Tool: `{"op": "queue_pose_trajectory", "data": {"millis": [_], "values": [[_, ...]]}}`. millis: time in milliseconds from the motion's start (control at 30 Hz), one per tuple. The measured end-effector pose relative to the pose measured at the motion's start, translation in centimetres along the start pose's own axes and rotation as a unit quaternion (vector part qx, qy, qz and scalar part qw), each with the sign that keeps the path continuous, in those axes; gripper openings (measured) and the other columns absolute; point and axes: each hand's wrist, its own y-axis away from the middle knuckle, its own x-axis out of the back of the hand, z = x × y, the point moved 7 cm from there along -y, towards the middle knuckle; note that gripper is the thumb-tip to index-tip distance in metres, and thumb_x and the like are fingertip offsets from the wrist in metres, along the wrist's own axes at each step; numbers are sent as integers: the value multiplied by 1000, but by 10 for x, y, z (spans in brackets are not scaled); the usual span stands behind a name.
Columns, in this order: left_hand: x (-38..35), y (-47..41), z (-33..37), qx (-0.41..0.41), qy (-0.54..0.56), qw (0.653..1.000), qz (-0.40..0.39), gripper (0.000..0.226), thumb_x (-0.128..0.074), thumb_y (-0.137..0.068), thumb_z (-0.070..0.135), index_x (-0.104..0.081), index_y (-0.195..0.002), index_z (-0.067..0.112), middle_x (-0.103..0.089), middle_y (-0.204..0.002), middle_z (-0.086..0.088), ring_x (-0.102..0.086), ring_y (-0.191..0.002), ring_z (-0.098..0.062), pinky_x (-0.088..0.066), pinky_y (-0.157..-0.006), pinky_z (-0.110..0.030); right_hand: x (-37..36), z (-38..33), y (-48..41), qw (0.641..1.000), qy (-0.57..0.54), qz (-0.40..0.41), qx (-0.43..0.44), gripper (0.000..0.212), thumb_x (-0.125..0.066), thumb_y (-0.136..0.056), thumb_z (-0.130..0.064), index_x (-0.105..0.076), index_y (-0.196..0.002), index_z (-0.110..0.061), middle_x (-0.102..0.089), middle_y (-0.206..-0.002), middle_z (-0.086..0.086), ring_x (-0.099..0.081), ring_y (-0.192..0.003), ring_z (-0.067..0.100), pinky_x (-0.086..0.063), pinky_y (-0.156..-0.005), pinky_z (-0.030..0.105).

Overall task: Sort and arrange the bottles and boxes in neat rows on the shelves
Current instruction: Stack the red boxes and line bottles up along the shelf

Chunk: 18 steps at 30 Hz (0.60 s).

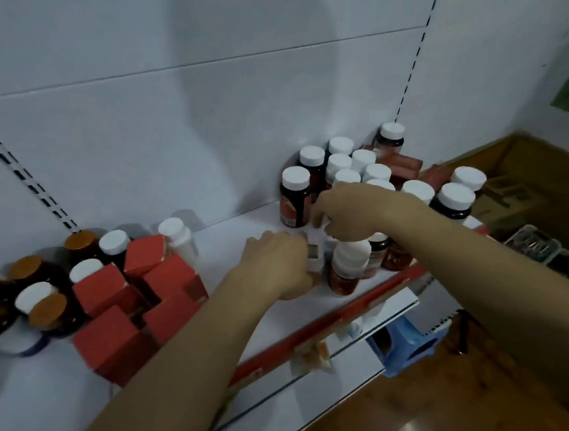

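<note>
- White container (315,260): smooth and blurred, gripped by the curled fingers of the left hand (276,264) on the flat white shelf (230,232), right of the matte, square-topped red boxes (140,292).
- Right hand (350,210): fingers curled downward before round-capped dark bottles (297,197), farther right of the boxes; its hold cannot be told.

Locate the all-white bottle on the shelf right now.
In the head view, the all-white bottle stands left of centre at the back of the shelf, just right of the red boxes.
</note>
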Motion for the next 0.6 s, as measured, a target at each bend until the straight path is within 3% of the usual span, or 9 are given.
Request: {"op": "queue_pose_trajectory", "data": {"millis": [100,233,367,500,600], "values": [[-11,-8,4,40,33,999,11,44,-59,-95,51,-46,-127,22,-60,-123,-7,-57,-110,-30,-44,-83,-41,1,0,1,999,3,-8,41,33,-64,-95,-28,-64,-128,-28,-63,-127,1,-60,-111,24,-54,-91,41],[12,13,-4,77,76,991,75,32,-59,-94,52,-47,-104,24,-62,-110,-2,-54,-96,-25,-38,-72,-37,4,2,-5,998,15,5,54,31,-70,-89,-36,-68,-118,-26,-67,-114,0,-64,-99,24,-58,-84,42],[49,54,-36,111,202,958,169,29,-62,-95,48,-56,-113,26,-65,-106,4,-60,-98,-19,-50,-81,-42,3,-4,-11,997,52,16,53,38,-78,-82,-46,-68,-110,-22,-67,-102,-1,-64,-90,22,-58,-77,39],[55,89,-76,138,392,871,263,21,-65,-95,42,-62,-112,30,-68,-106,14,-64,-98,-7,-54,-86,-35,18,-17,-13,993,38,87,65,28,-69,-84,-33,-65,-111,-25,-62,-98,0,-62,-89,23,-50,-65,33],[45,120,-105,145,514,772,345,13,-67,-97,33,-65,-109,29,-74,-104,10,-70,-98,-10,-57,-91,-44,38,-30,-6,981,-91,159,67,29,-60,-90,-33,-62,-119,-26,-65,-100,-2,-61,-89,18,-46,-68,32]]}}
